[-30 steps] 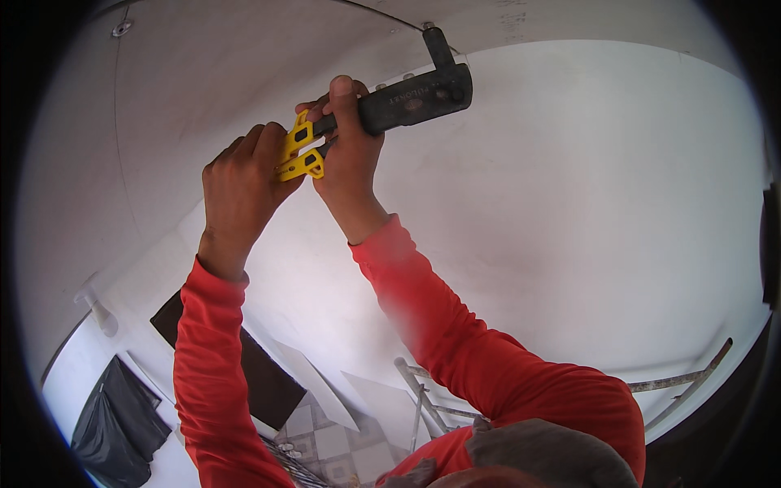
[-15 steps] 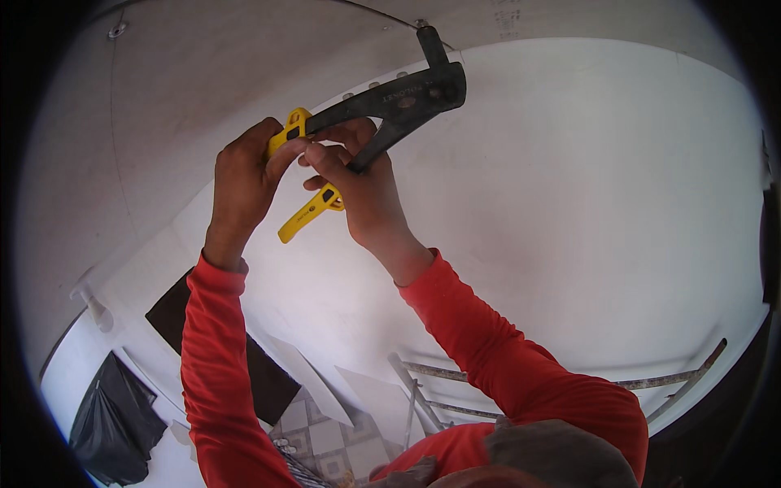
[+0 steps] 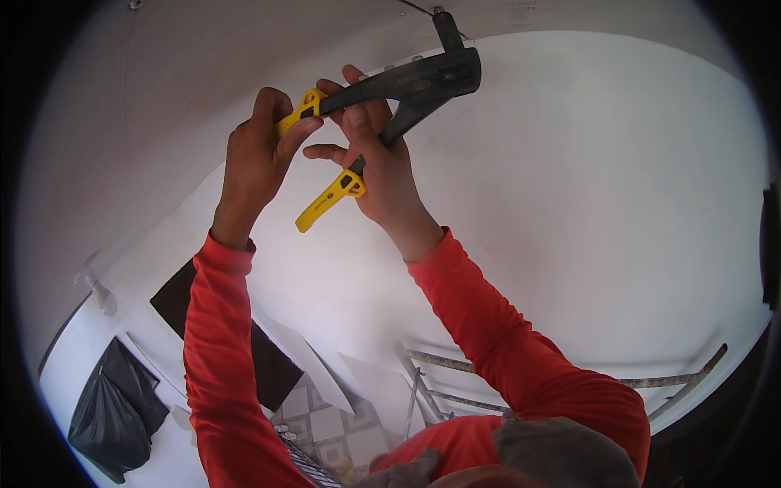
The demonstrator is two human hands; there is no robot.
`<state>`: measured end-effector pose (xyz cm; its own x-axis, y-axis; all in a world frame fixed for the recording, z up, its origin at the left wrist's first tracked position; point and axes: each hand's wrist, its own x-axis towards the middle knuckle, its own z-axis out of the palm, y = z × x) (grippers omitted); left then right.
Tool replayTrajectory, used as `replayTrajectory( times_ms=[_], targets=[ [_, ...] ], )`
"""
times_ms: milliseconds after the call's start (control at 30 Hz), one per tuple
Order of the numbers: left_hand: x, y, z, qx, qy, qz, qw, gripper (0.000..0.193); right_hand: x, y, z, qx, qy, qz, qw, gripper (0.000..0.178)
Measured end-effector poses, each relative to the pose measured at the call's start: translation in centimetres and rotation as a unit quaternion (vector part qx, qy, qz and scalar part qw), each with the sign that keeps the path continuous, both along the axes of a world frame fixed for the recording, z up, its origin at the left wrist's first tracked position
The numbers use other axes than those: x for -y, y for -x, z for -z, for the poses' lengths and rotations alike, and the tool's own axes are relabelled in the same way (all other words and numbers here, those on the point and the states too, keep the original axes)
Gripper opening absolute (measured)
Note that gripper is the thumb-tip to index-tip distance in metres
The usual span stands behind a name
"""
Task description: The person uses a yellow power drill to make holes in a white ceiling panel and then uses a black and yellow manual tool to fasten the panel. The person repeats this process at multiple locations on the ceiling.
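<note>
The rivet gun (image 3: 407,85), handles spread, is gripped by left hand (image 3: 256,159) at nine o'clock, fingers wrapped; right hand (image 3: 378,167) fingers loosely curled around the lower handle.

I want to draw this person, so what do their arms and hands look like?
Both arms wear long, bright red sleeves that fit snugly and end at the wrists. The left hand and right hand are bare, with no gloves, rings or watch to be seen.
</note>
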<state>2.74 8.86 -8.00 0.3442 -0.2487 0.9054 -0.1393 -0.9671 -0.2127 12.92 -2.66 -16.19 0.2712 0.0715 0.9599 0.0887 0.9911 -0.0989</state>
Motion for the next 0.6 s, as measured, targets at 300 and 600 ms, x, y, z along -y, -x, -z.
replayTrajectory(
  times_ms=[300, 600],
  targets=[
    [2.0, 2.4, 4.5, 0.044, -0.112, -0.071, 0.990, 0.117, -1.7, -1.1, -1.9, 0.061, -0.061, -0.036, 0.996, 0.068],
    [1.1, 1.4, 2.9, 0.100, -0.176, -0.156, 0.967, 0.085, -2.7, -0.4, -3.5, 0.029, -0.118, -0.055, 0.991, 0.044]
  ],
)
